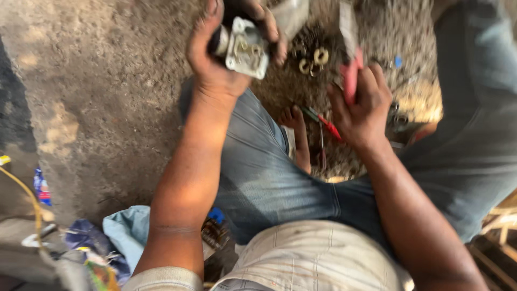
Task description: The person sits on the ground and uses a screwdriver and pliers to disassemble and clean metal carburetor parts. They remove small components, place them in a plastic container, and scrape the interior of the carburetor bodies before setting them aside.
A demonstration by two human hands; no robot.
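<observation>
L hand [215,64] clamped round pale metal switch housing [246,49], held up over knee, open face w/ contacts toward camera. R hand [362,108] closed on red-handled screwdriver [350,70], blade up, apart from housing. Blurred view. Best: steady housing, seat tip square before turning.

Metal part [246,49]: small, grey-white, boxy casting with a dark cylindrical end; brass-coloured fittings show on its open face. Held above the left knee, face tilted toward the camera.
Tool [350,75]: red handle, pale blurred blade pointing up. Held upright over the dirt floor, right of the part.
</observation>
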